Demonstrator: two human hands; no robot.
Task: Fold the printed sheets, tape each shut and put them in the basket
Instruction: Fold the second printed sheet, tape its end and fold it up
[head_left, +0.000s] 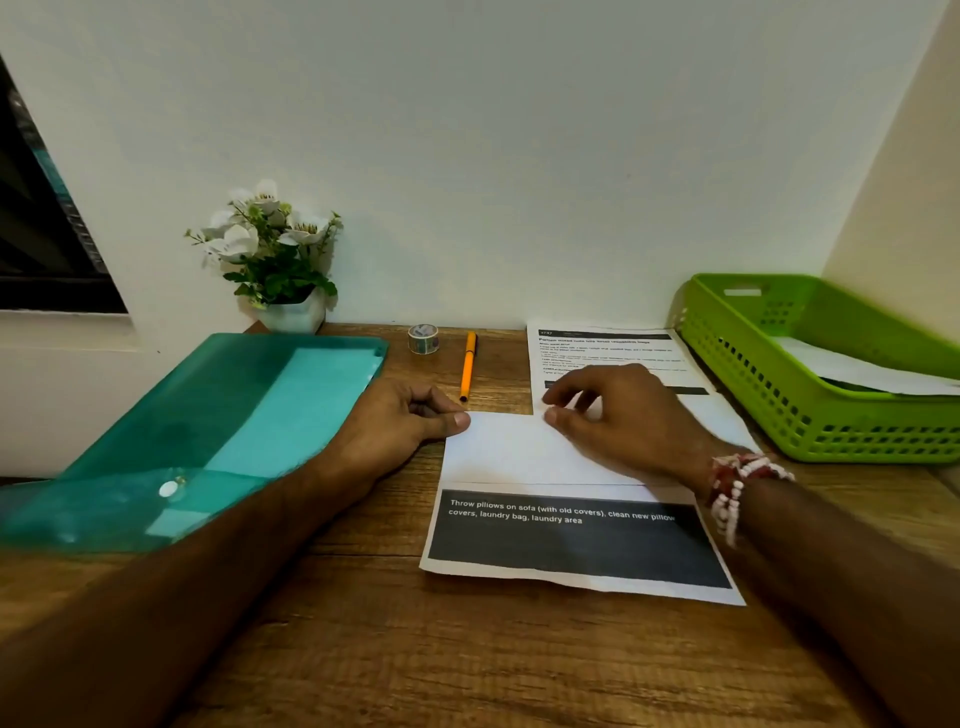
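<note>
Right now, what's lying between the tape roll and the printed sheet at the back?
An orange pen lies between the tape roll and the back printed sheet, in the head view.

Left hand (400, 421) and right hand (618, 415) each pinch the sheet (509, 452).

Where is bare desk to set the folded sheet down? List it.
Bare desk along the near edge, below the folded sheet. A small patch between pen and back sheet. Crowded by the basket on the right.
</note>
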